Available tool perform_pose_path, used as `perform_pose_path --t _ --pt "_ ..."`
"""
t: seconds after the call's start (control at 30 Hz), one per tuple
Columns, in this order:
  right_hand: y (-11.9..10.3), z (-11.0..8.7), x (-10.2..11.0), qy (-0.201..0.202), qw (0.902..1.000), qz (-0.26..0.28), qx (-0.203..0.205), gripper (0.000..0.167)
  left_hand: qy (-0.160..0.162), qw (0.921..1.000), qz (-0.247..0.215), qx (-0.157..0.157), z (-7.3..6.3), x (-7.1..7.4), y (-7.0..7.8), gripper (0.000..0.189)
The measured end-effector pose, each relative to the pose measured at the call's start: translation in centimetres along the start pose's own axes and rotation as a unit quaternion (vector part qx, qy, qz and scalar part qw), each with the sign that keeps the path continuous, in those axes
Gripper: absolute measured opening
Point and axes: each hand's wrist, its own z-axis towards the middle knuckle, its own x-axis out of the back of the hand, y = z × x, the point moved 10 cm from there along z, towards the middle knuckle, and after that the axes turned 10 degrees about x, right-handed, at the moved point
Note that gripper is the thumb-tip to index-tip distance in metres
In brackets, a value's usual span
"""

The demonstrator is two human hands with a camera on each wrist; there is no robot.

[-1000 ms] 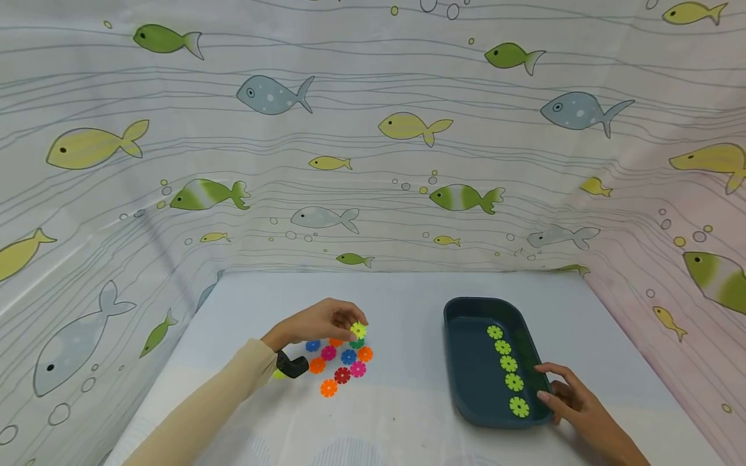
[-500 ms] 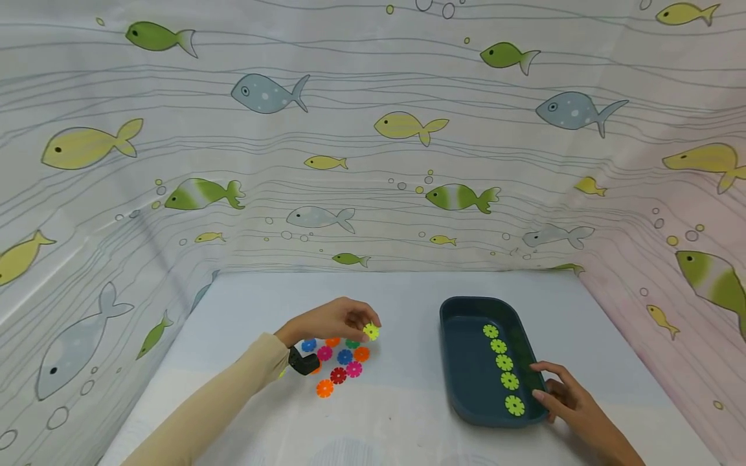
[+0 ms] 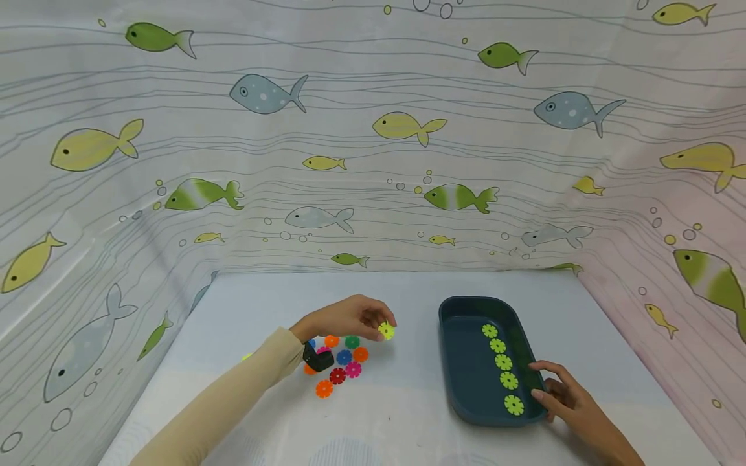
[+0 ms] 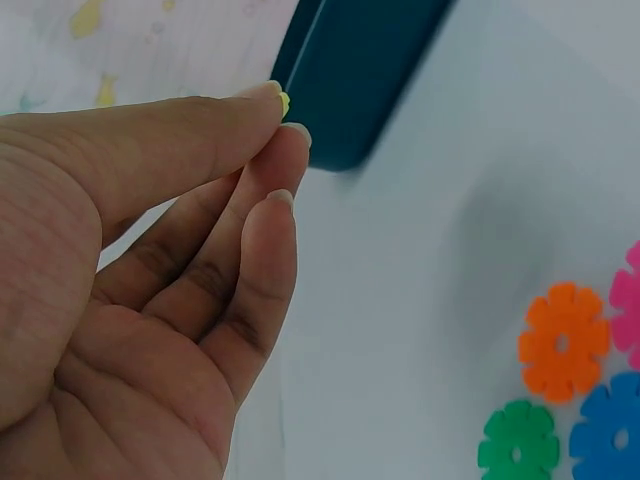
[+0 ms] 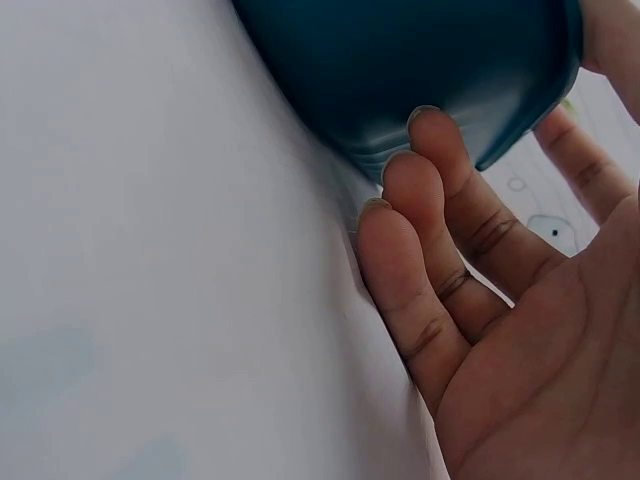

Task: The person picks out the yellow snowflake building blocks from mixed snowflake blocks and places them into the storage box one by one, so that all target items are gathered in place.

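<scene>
1. The dark blue tray (image 3: 473,391), a rounded rectangle, stands open side up; the right hand (image 3: 566,396) holds its right rim.
2. One yellow-green notched disc (image 3: 386,331), pinched by the left hand (image 3: 346,318), is raised left of the tray.
3. Five matching discs (image 3: 504,362) lie in a line along the tray's right side.

Bare tabletop (image 3: 415,369) lies open between the left hand (image 3: 352,318) and the dark teal tray (image 3: 471,378), whose raised side stands across that way, while inside, the left half gives room, five yellow-green notched discs (image 3: 504,362) line the right half, and the right hand (image 3: 570,398) blocks the right rim near its front corner.
</scene>
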Motion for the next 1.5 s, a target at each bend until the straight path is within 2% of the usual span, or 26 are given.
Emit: perform_pose_path --t 0.4,0.77,0.9,1.13,1.3,1.5 --pt "-0.2 0.0 0.0 0.001 1.0 0.006 0.007 0.048 -0.024 0.9993 0.005 -0.028 2.4 -1.5 2.2 0.03" --pt "0.2 0.0 0.2 -0.001 0.9999 0.009 -0.01 0.05 -0.046 0.9979 0.002 -0.045 4.0 -2.7 3.7 0.029" --pt "0.2 0.0 0.2 0.005 0.9998 0.011 -0.015 0.049 -0.052 0.9976 0.002 -0.045 4.7 -3.2 4.2 0.03" --pt "0.0 0.1 0.0 -0.005 0.9997 0.02 0.014 0.049 -0.069 0.9967 0.001 -0.043 5.8 -4.1 5.4 0.03" --pt "0.2 0.1 0.1 -0.008 0.9997 0.025 0.0 0.049 -0.088 0.9941 0.011 -0.062 6.6 -5.0 6.4 0.031" --pt "0.3 0.0 0.1 -0.007 0.9997 0.025 -0.002 0.049 -0.093 0.9933 0.019 -0.065 7.9 -6.0 7.0 0.032"
